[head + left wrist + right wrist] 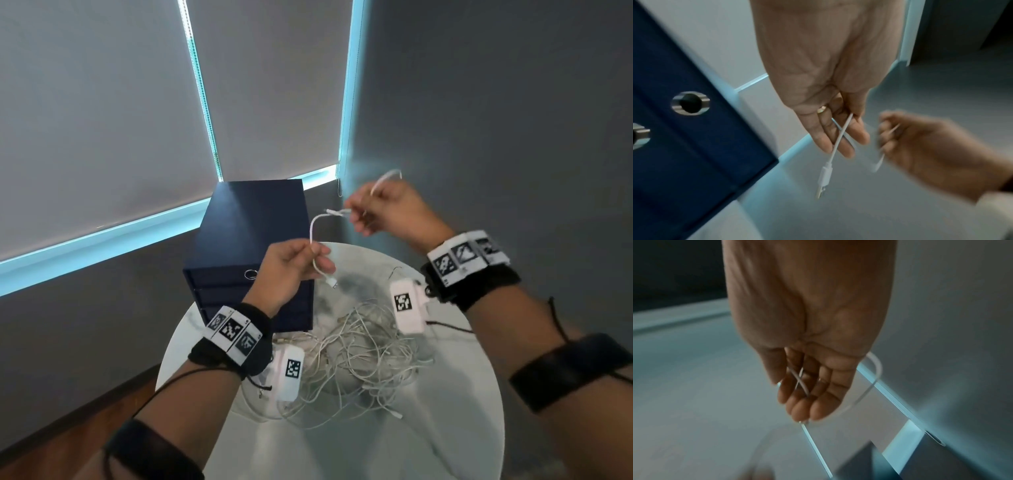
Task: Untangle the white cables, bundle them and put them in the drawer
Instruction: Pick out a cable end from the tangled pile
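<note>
A short white cable (313, 229) is held in the air between both hands above the table. My left hand (294, 263) pinches it near one end, and its plug (331, 282) hangs below the fingers; the left wrist view shows that plug (825, 176) dangling. My right hand (380, 210) grips the other end, with a loop (388, 178) sticking up over the knuckles. The right wrist view shows the cable (800, 382) crossing the curled fingers (803, 404). A tangled heap of white cables (356, 353) lies on the round white table (445, 428). The dark blue drawer unit (250, 246) stands behind, drawers closed.
The drawer unit has round metal pull holes (691, 103) on its fronts. Grey roller blinds (102, 102) and a grey wall (496, 120) lie beyond the table. Wooden floor (68, 435) shows at the lower left.
</note>
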### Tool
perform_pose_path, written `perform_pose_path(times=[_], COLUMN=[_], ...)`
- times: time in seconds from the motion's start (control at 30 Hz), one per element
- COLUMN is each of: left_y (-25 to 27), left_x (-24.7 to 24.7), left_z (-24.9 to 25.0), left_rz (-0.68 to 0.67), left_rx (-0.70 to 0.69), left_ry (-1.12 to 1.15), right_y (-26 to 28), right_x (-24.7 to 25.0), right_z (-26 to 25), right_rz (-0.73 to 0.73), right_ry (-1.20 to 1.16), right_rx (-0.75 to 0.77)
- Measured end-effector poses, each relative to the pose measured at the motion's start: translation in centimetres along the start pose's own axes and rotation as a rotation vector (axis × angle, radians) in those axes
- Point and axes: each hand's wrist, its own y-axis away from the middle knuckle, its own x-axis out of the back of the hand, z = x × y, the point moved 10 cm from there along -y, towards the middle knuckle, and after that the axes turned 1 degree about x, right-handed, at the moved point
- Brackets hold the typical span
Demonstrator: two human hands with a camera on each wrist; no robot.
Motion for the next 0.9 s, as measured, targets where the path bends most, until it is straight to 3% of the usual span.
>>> perform_pose_path(times=[0.13,0.3,0.43,0.57,0.7,0.8,0.9], left_y=[-0.5,0.4,1.2,2.2,3.7,4.9,5.6], left_x=[-0.9,-0.4,0.2,2.2,5.9,8.0,7.2], left_z=[2.7,1.1,-1.5,-6.3,-11.5,-14.7,-15.4], left_rz=[-0.003,0.041,0.063,0.026,0.035,0.047,-0.048], left_rx=[-0.061,-0.029,0.033,0.116,0.203,0.307,0.330], left_ry=[-0.055,-0.022,-0.079,-0.233,-0.465,-0.484,-0.502], right_y=[2.4,4.3,4.6,4.7,6.4,8.3,11.5], right_x=[-5.1,-7.6,-6.4,-1.0,8.8,18.5,23.6], right_z=[5.4,8.1,10.6,14.7,19.4,21.7,24.2], right_rz=[-0.252,-0.344,-0.366,-0.257,-0.046,0.145,0.149], right_ry=[0.086,0.105,0.179,0.050,0.105,0.550,0.880], right_rx=[-0.121,-0.162,-0.265,-0.460,-0.658,-0.705,-0.848])
